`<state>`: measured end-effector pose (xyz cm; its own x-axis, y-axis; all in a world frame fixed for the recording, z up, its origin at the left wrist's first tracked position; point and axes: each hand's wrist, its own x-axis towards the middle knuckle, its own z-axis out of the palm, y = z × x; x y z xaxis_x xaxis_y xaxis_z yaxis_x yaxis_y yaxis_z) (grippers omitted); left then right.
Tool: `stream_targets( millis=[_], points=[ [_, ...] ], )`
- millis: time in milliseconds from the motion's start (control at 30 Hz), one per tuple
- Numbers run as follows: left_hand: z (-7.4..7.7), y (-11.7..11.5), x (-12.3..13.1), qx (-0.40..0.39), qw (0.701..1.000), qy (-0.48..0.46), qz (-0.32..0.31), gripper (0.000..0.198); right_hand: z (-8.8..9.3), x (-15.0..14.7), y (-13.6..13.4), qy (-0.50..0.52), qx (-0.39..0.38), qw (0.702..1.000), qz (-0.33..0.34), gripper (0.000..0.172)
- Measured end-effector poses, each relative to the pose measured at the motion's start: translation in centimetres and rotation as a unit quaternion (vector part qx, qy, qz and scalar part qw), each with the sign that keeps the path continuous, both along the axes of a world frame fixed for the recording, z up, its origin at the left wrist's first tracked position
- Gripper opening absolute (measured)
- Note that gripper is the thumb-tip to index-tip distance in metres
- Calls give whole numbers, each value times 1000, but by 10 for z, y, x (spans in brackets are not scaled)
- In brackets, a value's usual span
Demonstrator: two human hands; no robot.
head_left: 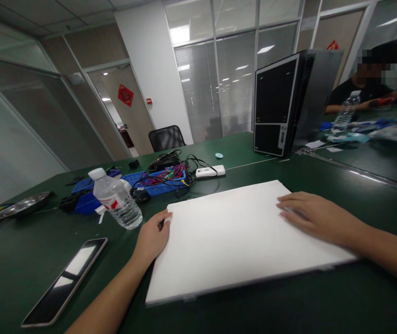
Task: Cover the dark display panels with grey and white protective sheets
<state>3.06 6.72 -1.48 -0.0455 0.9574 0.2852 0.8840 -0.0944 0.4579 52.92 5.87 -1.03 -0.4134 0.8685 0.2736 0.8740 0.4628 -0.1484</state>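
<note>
A flat white rectangular panel (233, 241) lies in front of me on the dark green table, with small tabs along its near edge. My left hand (152, 234) is at its far left corner, the fingers and thumb closed on the edge. On the right side, my right hand (309, 215) rests with its fingers stretched out over the panel's edge and surface. What lies beneath the panel is mostly hidden. Left of my left hand stands a clear water bottle (118, 199) with a white cap, and nearer to me is a smartphone (68, 280).
Behind the panel are a blue tray (159, 185) of coloured wires and a white power strip (210, 171). A black computer tower (278, 106) stands at the back right. A person (365, 88) sits beyond it, near another bottle (346, 113). A metal pan-like dish (26, 204) is far left.
</note>
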Motion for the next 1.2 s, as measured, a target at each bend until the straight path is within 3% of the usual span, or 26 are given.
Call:
stream_targets(
  millis=[433, 1200],
  points=[
    [5, -4, 7, -4, 1000, 3, 3, 49, 2, -1, -2, -10, -3, 1000, -24, 57],
    [-3, -3, 4, 11, 998, 38, -39, 48, 2, 0, -1, -15, -14, 1000, -17, 55]
  ],
)
